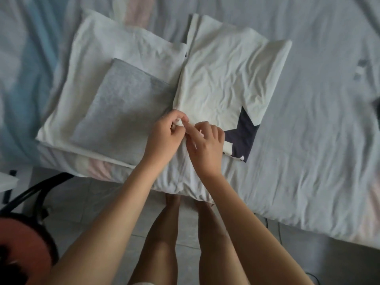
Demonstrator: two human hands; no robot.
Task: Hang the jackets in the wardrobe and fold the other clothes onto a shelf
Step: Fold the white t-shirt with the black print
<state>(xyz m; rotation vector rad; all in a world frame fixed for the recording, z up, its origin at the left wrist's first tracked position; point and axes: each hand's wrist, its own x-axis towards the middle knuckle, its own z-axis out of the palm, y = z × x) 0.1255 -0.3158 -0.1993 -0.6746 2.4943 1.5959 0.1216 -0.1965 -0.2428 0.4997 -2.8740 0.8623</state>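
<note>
I am pinching the near left corner of the cream garment (226, 79) between the thumb and curled fingers of my left hand (164, 136), and my right hand (205, 147) is pinching the same edge just beside it, the two hands touching. The garment is lying folded flat on the bed (308, 140), creased across its face, with a dark navy panel (244, 138) showing at its near right corner. It is lying just beside a white folded garment (127, 44), which is carrying a smaller grey folded garment (123, 108).
</note>
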